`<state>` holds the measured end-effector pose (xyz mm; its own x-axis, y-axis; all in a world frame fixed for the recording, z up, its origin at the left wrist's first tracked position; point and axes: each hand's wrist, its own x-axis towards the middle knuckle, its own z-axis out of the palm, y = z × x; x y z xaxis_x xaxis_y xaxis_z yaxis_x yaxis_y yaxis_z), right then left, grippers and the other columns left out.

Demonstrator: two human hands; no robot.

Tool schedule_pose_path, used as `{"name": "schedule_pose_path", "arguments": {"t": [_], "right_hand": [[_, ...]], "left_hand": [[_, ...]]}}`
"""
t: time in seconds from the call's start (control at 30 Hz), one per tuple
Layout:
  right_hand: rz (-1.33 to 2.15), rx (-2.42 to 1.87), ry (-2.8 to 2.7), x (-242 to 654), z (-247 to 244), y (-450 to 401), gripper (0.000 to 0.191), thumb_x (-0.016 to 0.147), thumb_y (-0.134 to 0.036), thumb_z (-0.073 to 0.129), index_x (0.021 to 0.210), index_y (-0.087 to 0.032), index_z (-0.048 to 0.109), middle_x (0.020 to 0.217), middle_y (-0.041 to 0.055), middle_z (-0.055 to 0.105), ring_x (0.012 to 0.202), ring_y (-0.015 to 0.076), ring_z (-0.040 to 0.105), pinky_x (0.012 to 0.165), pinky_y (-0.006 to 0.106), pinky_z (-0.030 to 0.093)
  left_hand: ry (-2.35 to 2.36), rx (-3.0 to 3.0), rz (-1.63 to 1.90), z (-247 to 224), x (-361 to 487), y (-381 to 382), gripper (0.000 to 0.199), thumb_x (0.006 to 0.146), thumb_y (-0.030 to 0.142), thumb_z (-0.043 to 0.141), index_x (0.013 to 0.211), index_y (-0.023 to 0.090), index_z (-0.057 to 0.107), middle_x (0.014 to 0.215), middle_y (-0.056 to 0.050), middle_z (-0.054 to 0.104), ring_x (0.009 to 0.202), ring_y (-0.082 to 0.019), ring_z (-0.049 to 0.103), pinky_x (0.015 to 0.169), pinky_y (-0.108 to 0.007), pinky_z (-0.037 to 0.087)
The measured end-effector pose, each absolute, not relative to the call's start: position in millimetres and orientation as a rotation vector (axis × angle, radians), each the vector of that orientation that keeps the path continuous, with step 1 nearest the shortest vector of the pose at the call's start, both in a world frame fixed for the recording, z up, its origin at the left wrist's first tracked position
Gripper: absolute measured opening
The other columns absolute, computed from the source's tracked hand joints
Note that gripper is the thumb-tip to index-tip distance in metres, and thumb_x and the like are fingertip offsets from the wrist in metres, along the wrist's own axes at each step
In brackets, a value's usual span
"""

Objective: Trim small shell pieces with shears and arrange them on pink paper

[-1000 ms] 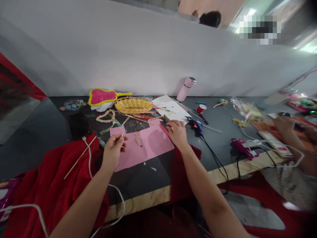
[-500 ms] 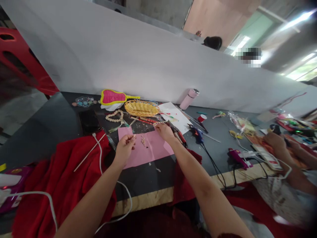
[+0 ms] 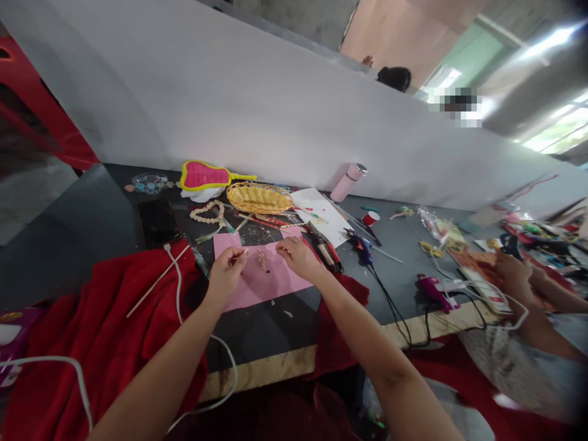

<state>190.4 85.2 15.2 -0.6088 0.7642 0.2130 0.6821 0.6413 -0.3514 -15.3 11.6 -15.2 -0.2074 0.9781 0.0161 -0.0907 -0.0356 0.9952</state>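
Observation:
A sheet of pink paper (image 3: pixel 271 285) lies on the dark table in front of me, with a small pile of pale bead-like bits (image 3: pixel 261 260) on it. Over the paper's left part, my left hand (image 3: pixel 227 272) is closed in a pinch; a tiny pale thing shows at its fingertips, too small to name. My right hand (image 3: pixel 299 257) hovers over the right part, its fingertips pressed together, and what they hold, if anything, is hidden. The little pile lies between the two hands. Behind them is a heart-shaped string of pale beads (image 3: pixel 207 212).
A wicker basket (image 3: pixel 260 199), pliers (image 3: pixel 325 248), a blue glue gun (image 3: pixel 362 248) and a pink bottle (image 3: pixel 348 184) stand around the paper. A phone (image 3: pixel 158 222) and red cloth (image 3: pixel 138 300) lie left, with a white cable (image 3: pixel 234 361). Another person's hands (image 3: pixel 517 269) work at right.
My right hand has come back from the paper's far edge, towards me and nearer my left hand. The left hand stays pinched over the paper. The whole view has shifted slightly.

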Motion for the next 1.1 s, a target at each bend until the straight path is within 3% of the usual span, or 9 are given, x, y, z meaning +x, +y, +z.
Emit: {"name": "schedule_pose_path", "arguments": {"t": [0.27,0.53,0.8,1.1], "right_hand": [[0.372,-0.979,-2.591,170,-10,84,0.023,0.085,-0.005,0.047,0.096,-0.017,0.063,0.095,0.0061,0.066,0.092,0.016,0.056,0.088,0.029,0.042],[0.426,-1.082,-2.2,196,-14,68,0.024,0.091,-0.014,0.041,0.103,-0.018,0.062,0.097,0.0073,0.063,0.088,0.0166,0.059,0.079,0.029,0.048],[0.368,-0.832,-2.498,199,-21,69,0.037,0.082,-0.007,0.048,0.111,-0.025,0.063,0.105,0.0066,0.06,0.1,0.02,0.05,0.089,0.036,0.045],[0.318,-0.922,-2.501,184,-25,63,0.025,0.09,-0.018,0.048,0.108,-0.02,0.065,0.098,0.0084,0.061,0.091,0.0201,0.049,0.085,0.035,0.044]], "left_hand": [[1.306,1.047,1.41,-21,-16,14,0.024,0.078,0.041,0.061,0.08,0.016,0.06,0.064,0.003,0.052,0.058,-0.009,0.046,0.057,-0.021,0.037],[1.421,1.228,1.363,-18,-14,12,0.018,0.081,0.036,0.058,0.085,0.018,0.061,0.073,0.001,0.059,0.062,-0.011,0.051,0.062,-0.023,0.041],[1.541,1.414,1.259,-15,-10,10,0.018,0.083,0.033,0.055,0.089,0.017,0.063,0.087,-0.004,0.065,0.078,-0.016,0.06,0.071,-0.026,0.045],[1.544,1.459,1.243,-18,-7,9,0.019,0.083,0.034,0.056,0.089,0.017,0.062,0.087,-0.004,0.065,0.077,-0.016,0.06,0.071,-0.027,0.047]]}}
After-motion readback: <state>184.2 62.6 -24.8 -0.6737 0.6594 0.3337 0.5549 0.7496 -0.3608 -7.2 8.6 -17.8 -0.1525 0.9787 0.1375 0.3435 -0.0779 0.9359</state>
